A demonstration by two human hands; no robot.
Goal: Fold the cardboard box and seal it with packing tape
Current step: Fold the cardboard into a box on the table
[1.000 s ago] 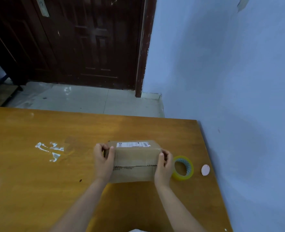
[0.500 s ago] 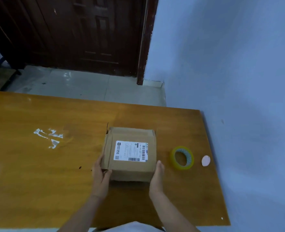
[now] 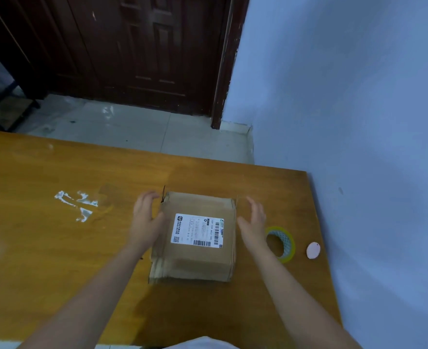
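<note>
A brown cardboard box rests on the wooden table, its white shipping label facing up. My left hand is against the box's left side, fingers spread, thumb touching the cardboard. My right hand hovers just off the box's right side, fingers apart, holding nothing. A roll of packing tape with a yellow-green rim lies flat on the table right of my right hand, partly hidden by my wrist.
A small pink disc lies near the table's right edge. White tape scraps stick to the tabletop at left. A blue wall runs close along the right edge; a dark door stands beyond the tiled floor.
The box was turned label side up and set flat. Both hands slid from its near corners up along its sides, and the right hand has come off it.
</note>
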